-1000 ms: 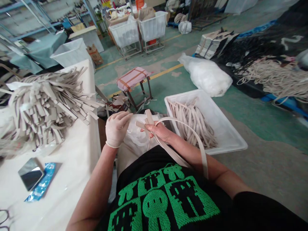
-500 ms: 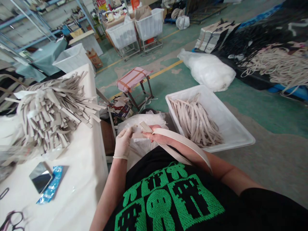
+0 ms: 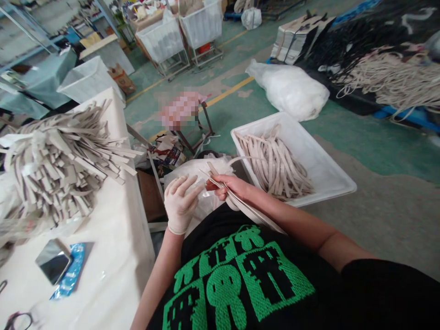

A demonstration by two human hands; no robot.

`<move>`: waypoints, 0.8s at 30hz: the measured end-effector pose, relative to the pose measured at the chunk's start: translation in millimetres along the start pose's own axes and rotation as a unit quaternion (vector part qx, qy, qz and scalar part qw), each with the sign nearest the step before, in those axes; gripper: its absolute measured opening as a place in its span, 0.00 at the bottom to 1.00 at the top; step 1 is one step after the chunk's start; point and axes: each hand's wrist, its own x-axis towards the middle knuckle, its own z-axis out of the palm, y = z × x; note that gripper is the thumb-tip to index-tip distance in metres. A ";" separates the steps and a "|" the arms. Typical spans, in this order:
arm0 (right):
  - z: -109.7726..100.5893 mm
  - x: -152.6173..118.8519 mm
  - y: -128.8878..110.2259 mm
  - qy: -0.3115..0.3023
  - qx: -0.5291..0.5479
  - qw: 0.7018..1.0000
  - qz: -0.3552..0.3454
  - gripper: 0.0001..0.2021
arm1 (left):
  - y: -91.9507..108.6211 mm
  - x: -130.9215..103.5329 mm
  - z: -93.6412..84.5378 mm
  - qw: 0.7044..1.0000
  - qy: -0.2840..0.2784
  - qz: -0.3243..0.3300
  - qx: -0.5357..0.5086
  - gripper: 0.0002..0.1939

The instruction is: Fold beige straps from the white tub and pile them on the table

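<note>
My right hand (image 3: 228, 185) is bare and closed around a beige strap (image 3: 252, 213). The strap's ends stick out past my fingertips, and its length trails back along my forearm and in front of my shirt. My left hand (image 3: 183, 201), in a pale thin glove, is raised just left of the strap ends with its fingers spread and nothing in them. Beneath both hands lies clear plastic sheeting (image 3: 199, 167). To the right, a white plastic bin (image 3: 326, 169) holds a heap of similar beige straps (image 3: 280, 165).
On the white table (image 3: 113, 256) at left lie a large bundle of beige straps (image 3: 65, 165), a phone (image 3: 53, 263) on a blue packet (image 3: 73, 275), and partly visible scissors (image 3: 19, 321). Ahead stand a pink-topped stool (image 3: 182, 110) and a stuffed white bag (image 3: 292, 89).
My left hand has opened and its fingers have spread beside the strap ends. My right hand has turned the strap edge-on and keeps hold of it. The view has shifted slightly.
</note>
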 end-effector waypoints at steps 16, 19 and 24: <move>-4.3 15.8 1.9 0.051 -0.327 0.920 -0.208 0.11 | 29.2 -39.9 4.8 0.861 -0.019 -0.390 -0.326 0.25; -0.3 17.2 2.8 0.065 -0.361 0.904 -0.221 0.10 | 30.8 -38.5 8.7 0.742 -0.123 -0.499 -0.431 0.25; 1.1 21.2 6.0 0.037 -0.406 0.885 -0.225 0.12 | 18.8 -31.0 14.4 0.777 -0.134 -0.523 -0.323 0.26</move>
